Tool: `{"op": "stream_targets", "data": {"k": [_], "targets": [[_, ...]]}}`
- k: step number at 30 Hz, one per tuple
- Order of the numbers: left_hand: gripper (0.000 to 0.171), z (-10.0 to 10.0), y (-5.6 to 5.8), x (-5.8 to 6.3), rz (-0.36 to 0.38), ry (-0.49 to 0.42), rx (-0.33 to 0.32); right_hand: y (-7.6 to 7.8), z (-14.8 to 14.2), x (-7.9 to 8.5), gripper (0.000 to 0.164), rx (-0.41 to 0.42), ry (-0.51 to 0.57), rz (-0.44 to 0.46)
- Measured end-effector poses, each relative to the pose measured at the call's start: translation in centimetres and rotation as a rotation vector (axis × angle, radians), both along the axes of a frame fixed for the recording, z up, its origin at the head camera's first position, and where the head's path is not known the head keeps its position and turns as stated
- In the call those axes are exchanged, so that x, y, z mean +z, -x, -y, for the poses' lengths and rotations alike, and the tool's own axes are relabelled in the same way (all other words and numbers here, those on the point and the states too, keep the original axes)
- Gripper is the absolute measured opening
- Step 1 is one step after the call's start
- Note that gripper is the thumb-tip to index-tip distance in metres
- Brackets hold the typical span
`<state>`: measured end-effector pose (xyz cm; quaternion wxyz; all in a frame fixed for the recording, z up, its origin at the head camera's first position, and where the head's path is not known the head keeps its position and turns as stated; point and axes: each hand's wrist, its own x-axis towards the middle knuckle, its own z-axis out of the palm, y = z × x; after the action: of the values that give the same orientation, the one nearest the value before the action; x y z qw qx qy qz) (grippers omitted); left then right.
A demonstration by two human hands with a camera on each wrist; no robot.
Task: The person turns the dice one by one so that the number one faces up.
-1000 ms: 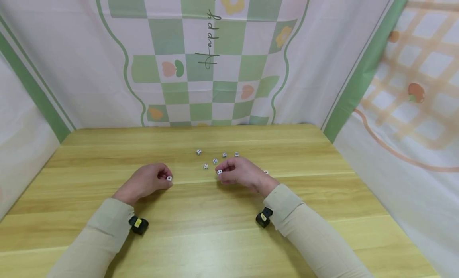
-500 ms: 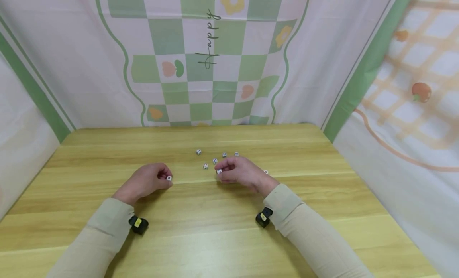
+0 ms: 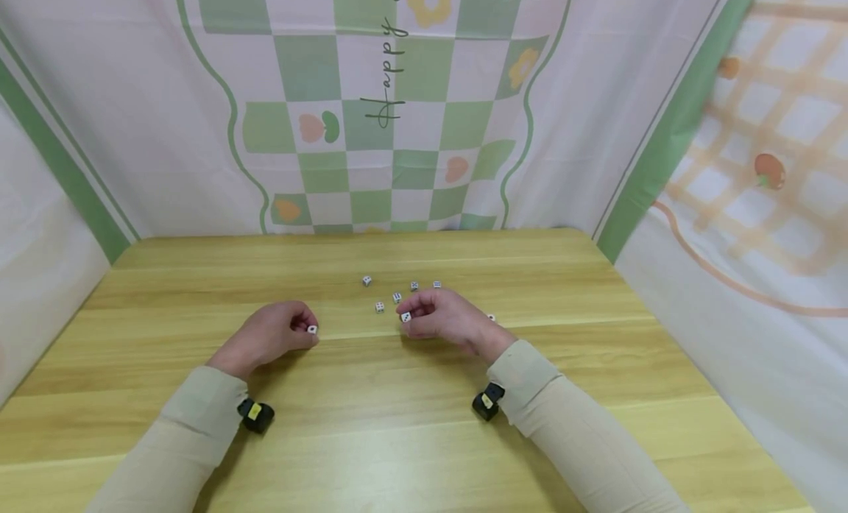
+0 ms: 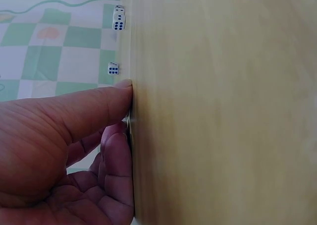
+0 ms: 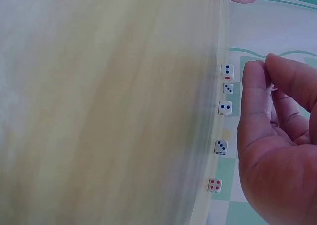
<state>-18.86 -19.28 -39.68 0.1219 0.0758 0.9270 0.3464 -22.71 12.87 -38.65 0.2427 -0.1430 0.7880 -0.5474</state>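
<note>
My left hand (image 3: pixel 273 335) rests low on the table and pinches a white die (image 3: pixel 313 329) between thumb and fingers; in the left wrist view that die is nearly hidden behind the thumb (image 4: pixel 94 106). To the right, my right hand (image 3: pixel 450 322) holds another white die (image 3: pixel 406 318) at its fingertips, a face with dark pips turned toward the head camera. In the right wrist view the fingers (image 5: pixel 255 101) cover most of it. Just beyond the right fingertips lie two dice, a blue-pipped one (image 3: pixel 397 297) and one further left (image 3: pixel 380 307).
More dice lie on the wooden table (image 3: pixel 371 425): one at the back left (image 3: pixel 367 280), two behind the right hand (image 3: pixel 414 285) and one beside the right wrist (image 3: pixel 491 318). A patterned curtain (image 3: pixel 371 167) stands along the table's back edge.
The die in my right hand has turned between the fingertips, so a different face shows now. My left hand and the dice on the table stay where they were.
</note>
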Motion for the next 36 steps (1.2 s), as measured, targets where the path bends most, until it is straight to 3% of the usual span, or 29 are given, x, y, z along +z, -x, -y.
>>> {"op": "stream_targets", "data": {"k": [7,26,36], "targets": [[0.015,0.00,0.03,-0.05,-0.007,0.003,0.001,0.04,-0.09,-0.05,0.035,0.011,-0.025,-0.026],[0.014,-0.11,-0.19,0.11,-0.006,-0.004,0.005,-0.03,0.03,0.04,0.033,0.026,0.043,0.024],[0.014,-0.13,-0.26,0.13,-0.005,-0.009,0.006,0.01,0.07,-0.05,0.033,0.017,0.027,0.021]]}}
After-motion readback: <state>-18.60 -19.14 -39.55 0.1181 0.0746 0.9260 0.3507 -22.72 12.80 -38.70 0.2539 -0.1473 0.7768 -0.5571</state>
